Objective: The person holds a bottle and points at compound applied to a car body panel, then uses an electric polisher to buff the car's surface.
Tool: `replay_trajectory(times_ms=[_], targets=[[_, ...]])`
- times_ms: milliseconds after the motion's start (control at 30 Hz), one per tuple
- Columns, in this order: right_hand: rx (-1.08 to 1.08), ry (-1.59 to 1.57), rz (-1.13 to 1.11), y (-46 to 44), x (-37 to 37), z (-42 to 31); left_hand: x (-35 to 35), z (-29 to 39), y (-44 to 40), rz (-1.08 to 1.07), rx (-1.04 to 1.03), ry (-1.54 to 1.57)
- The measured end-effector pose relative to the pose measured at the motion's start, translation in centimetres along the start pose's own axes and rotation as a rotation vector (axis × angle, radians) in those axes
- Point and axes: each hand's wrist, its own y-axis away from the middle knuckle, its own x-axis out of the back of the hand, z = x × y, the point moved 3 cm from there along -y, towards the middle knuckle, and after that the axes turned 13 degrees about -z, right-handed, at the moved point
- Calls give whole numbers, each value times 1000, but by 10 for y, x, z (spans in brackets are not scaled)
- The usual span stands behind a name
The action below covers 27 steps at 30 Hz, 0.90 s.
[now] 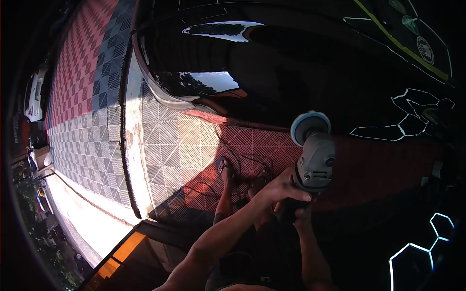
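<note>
A grey car polisher with a dark handle is held in front of me. My left hand is closed around the side of its body and handle. Lower down, my right hand grips the dark rear handle, with its fingers partly hidden in shadow. At the tool's far end sits a round polishing pad with a blue and white rim. It is at the lower edge of the glossy black car; I cannot tell whether the two touch.
Red and grey grid floor tiles lie beneath, with a dark cable near my feet. A pale strip crosses the floor at the left. Bright hexagon-shaped light reflections show on the car. An orange-panelled object stands lower left.
</note>
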Motion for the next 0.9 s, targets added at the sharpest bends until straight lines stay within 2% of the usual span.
replay_trajectory(times_ms=[100,167,233,300,367,400,433,500,533,567,600,633,667,700,733,900], targets=[[-111,136,-32,-17,-23,-12,12,8,15,-63,-80,173],[-129,80,-103,-38,-53,-24,22,5,24,-62,-143,209],[-146,293,35,-46,-65,-23,31,3,33,-122,-262,380],[-127,315,-14,-49,-62,-10,41,2,43,-146,-314,456],[-243,454,-53,-51,-65,1,50,3,53,-212,-474,611],[-213,431,-56,-60,-77,-4,54,7,53,-247,-560,626],[-213,434,-54,-66,-77,-3,56,9,55,-250,-560,629],[35,935,-115,-76,-80,-5,61,14,59,-247,-605,643],[35,938,-115,-72,-78,-4,62,12,59,-235,-585,627],[-132,719,-77,-63,-71,0,61,10,58,-237,-588,631],[-295,496,-37,-56,-66,4,59,4,54,-222,-497,613],[-301,503,-38,-55,-68,-5,53,8,49,-208,-409,595],[-275,390,-26,-53,-73,-18,45,12,47,-98,-354,577],[-247,275,-16,-53,-77,-26,39,12,42,-84,-314,548],[-159,296,26,-55,-80,-29,32,18,37,-76,-259,468],[-138,337,52,-51,-77,-44,19,28,23,-80,-155,338]])
